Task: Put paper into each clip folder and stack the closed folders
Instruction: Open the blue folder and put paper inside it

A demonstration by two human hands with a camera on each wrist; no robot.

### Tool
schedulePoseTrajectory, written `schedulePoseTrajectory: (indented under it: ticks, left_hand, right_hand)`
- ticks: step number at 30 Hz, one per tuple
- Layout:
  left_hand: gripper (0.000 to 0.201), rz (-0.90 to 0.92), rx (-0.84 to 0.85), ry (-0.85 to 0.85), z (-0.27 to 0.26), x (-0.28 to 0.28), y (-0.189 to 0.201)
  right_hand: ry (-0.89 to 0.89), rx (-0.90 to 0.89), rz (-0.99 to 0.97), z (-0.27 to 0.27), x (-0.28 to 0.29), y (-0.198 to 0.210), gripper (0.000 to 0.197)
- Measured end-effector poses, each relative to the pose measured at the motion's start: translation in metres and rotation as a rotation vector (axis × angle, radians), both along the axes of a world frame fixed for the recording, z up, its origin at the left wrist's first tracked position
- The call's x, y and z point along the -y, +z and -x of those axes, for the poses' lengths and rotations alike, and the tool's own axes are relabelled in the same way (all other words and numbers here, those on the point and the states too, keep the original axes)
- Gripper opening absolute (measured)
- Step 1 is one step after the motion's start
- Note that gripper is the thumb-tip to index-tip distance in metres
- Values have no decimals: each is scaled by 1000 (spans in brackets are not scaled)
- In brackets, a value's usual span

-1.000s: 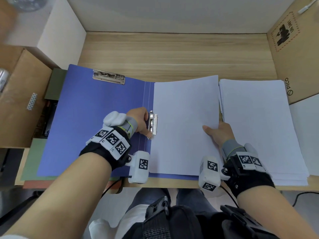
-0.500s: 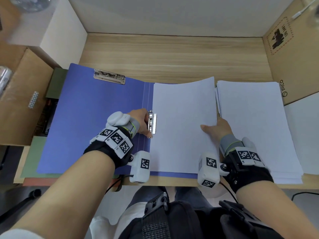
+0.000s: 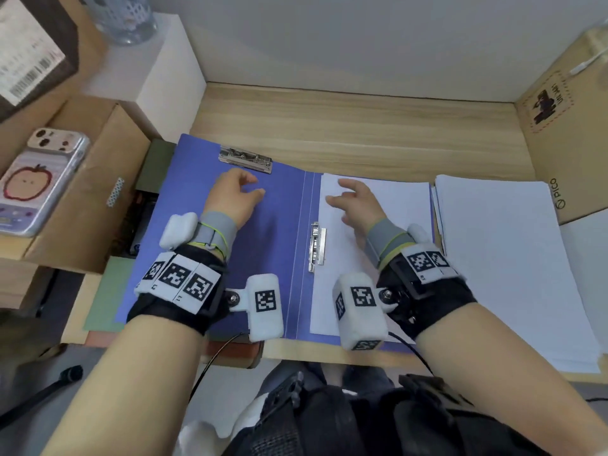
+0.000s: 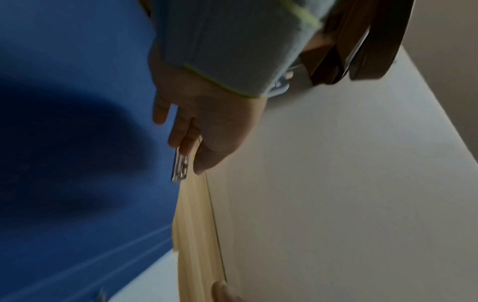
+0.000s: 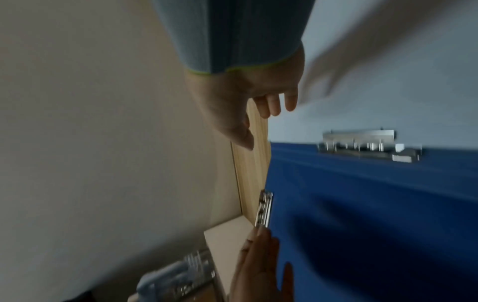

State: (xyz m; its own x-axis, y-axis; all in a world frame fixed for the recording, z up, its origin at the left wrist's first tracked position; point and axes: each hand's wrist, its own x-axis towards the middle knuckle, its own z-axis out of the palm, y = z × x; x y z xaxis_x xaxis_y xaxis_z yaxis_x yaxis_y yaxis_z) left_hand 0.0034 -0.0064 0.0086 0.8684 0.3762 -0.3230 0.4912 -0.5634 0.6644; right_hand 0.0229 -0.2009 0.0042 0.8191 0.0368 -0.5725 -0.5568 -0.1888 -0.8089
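Observation:
An open blue clip folder (image 3: 204, 258) lies flat on the wooden desk (image 3: 362, 126). One white sheet (image 3: 388, 268) fills its right half, and the metal side clip (image 3: 317, 246) lies over the sheet's left edge. A second metal clip (image 3: 245, 159) sits at the top of the left flap. My left hand (image 3: 243, 189) hovers just below that clip with loosely curled fingers, holding nothing; the left wrist view shows this left hand (image 4: 196, 132) beside the clip (image 4: 181, 167). My right hand (image 3: 345, 195) rests relaxed over the sheet's upper left. A paper stack (image 3: 503, 258) lies right of the folder.
Green and red folders (image 3: 102, 291) lie under the blue one at the left. A phone (image 3: 39, 179) rests on a cardboard box (image 3: 98, 209) at the left, with a white box (image 3: 148, 60) behind it. Another cardboard box (image 3: 575, 143) stands at the right.
My left hand left the side clip and moved up the left flap to the top clip. My right hand let go of the sheet's right edge and moved up and left over it.

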Motion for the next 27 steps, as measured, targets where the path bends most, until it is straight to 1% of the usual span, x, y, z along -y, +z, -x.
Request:
schedulePoseTrajectory:
  ticks: [1,3,5,6,8,10,15,18,20,22,25,27]
  left_hand:
    - [35,-73,25,33,2,-13,6]
    - [44,-198,19,102,5,-39,15]
    - [56,-245,-56,162,8,-59,21]
    - [63,-229,-96,194,9,-70,23]
    - [74,-118,-158,243,11,-84,27]
    - [78,-20,-208,243,11,-89,31]
    - [65,-75,-304,152,9,-91,47]
    - [58,-75,-309,102,6,-94,61]
    - [49,-9,-294,31,4,-93,72]
    - [40,101,-290,-78,2,-89,86]
    - [36,274,-254,-209,2,-72,111]
    - [32,349,-233,-278,0,-57,125]
  right_hand:
    - [33,-39,-32,0,-14,1,51]
    - [68,-103,-82,1,-38,3,50]
    - [76,-165,-134,3,-57,5,51]
    - [84,-193,-146,5,-67,6,52]
    - [106,-234,-154,9,-82,8,55]
    - [126,-265,-158,11,-90,10,57]
    - [161,-317,-175,16,-102,11,61]
    - [191,-319,-170,18,-106,14,63]
    - [220,-301,-152,17,-107,19,65]
    - [246,-278,-156,14,-108,28,67]
    - [289,-222,-218,9,-106,53,67]
    - [326,-166,-250,4,-102,70,66]
